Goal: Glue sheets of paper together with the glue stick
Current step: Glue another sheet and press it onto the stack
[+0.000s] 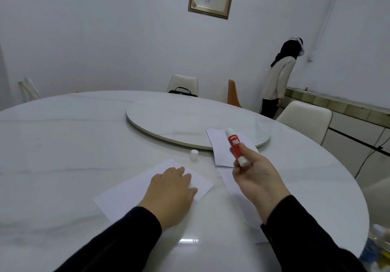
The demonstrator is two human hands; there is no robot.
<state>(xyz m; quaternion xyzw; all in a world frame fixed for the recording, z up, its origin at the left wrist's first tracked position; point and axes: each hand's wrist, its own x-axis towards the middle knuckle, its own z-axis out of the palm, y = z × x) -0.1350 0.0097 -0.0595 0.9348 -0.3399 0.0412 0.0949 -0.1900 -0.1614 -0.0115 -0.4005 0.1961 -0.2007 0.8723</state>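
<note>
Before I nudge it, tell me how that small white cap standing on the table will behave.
The white cap looks small and hollow, so probably very light. It stands on the smooth, glossy table, so a nudge would likely slide it; knocked onto its side, its round shape would probably roll.

An uncapped red glue stick (235, 146) with white ends tilts upright above a white paper stack (221, 151), its white cap (194, 154) standing nearby, another white sheet (130, 193) lying flat, closer in.
</note>
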